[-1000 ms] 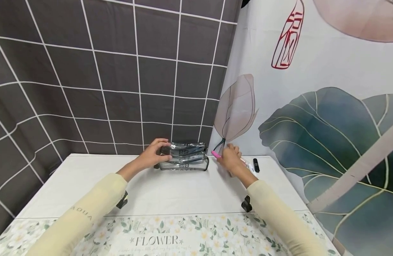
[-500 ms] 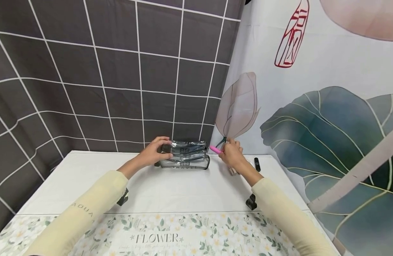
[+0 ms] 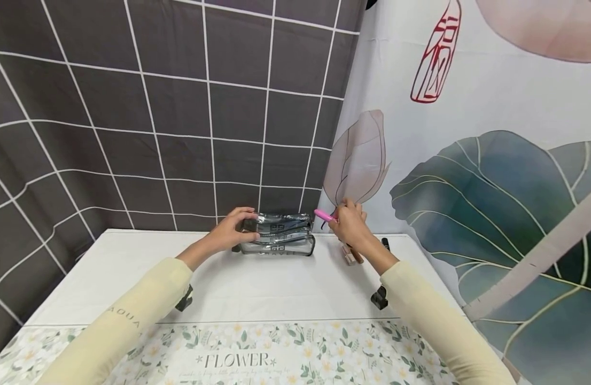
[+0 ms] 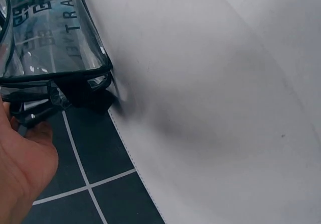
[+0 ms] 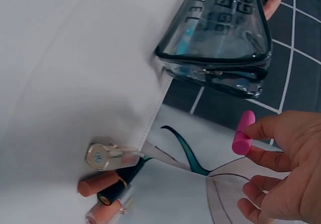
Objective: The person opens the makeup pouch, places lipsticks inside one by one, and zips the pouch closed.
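Observation:
A clear toiletry bag (image 3: 280, 244) with black trim and dark lettering lies near the back edge of the table. My left hand (image 3: 232, 229) grips its left end, thumb on the near side; in the left wrist view, fingers disappear behind the bag's black edge. To the right of the bag, my right hand (image 3: 352, 224) holds a small pink tube (image 5: 243, 133) between thumb and forefinger, its other fingers loosely bent. The tube is apart from the bag and above the table. A turquoise item (image 5: 186, 40) shows through the clear plastic.
Below my right hand lie a square-ended cosmetic tube (image 5: 110, 156), an orange-brown tube with a black part (image 5: 98, 184) and another peach-coloured one (image 5: 104, 211). Dark gridded cloth (image 3: 170, 160) hangs behind the white tabletop (image 3: 276, 289); a floral curtain (image 3: 372, 133) hangs at the right.
My right hand has lifted the pink tube up and slightly back from the cosmetics, exposing more of them. My left hand stays on the bag.

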Demonstrator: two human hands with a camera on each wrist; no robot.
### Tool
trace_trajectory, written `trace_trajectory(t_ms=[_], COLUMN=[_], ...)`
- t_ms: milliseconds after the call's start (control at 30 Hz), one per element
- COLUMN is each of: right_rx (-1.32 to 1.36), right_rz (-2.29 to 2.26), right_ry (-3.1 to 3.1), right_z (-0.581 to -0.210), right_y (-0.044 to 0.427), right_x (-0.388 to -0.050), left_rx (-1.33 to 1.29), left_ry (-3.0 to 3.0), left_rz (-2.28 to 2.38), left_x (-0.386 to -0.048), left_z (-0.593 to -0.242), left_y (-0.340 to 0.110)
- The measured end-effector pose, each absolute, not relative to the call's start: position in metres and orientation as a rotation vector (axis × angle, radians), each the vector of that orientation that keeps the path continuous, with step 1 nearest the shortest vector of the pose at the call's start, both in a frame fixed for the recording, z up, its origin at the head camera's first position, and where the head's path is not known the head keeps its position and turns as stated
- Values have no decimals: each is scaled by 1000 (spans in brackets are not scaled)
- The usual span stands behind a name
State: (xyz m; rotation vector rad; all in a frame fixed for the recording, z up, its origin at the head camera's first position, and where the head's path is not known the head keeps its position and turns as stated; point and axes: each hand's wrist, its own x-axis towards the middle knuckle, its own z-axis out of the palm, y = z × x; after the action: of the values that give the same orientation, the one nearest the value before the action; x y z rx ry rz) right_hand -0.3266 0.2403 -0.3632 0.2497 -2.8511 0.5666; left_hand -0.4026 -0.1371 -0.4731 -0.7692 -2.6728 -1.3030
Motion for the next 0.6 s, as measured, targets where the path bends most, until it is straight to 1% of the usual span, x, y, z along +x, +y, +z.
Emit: trace_trajectory(t_ms=[200, 233, 333, 400, 467, 533, 600], right_rx=[309, 320, 346, 360, 374, 390, 404], right_rz=[555, 556, 567, 572, 586, 592, 590], right_ry=[-2843, -2838, -2831, -2835, -2836, -2834, -2831], right_z=[-354, -352, -347, -344, -341, -339, -337], right_y=[237, 236, 235, 233, 231, 230, 228], right_x=[-331, -332, -334, -334, -334, -334, -333], left_rx=[-780, -813, -791, -791, -764, -798, -826], left_ry=[-2638, -2634, -2643, -2669, -2684, -2683, -2664], left_rz=[-1372, -1364, -1321, -1308, -1295, -1331, -1339], left_x=[-423, -412, -400, -378, -376, -364, -369], left_z=[-495, -486, -477, -454, -449, -435, -438], left_y=[-143, -141, -138, -133, -131, -129, -130])
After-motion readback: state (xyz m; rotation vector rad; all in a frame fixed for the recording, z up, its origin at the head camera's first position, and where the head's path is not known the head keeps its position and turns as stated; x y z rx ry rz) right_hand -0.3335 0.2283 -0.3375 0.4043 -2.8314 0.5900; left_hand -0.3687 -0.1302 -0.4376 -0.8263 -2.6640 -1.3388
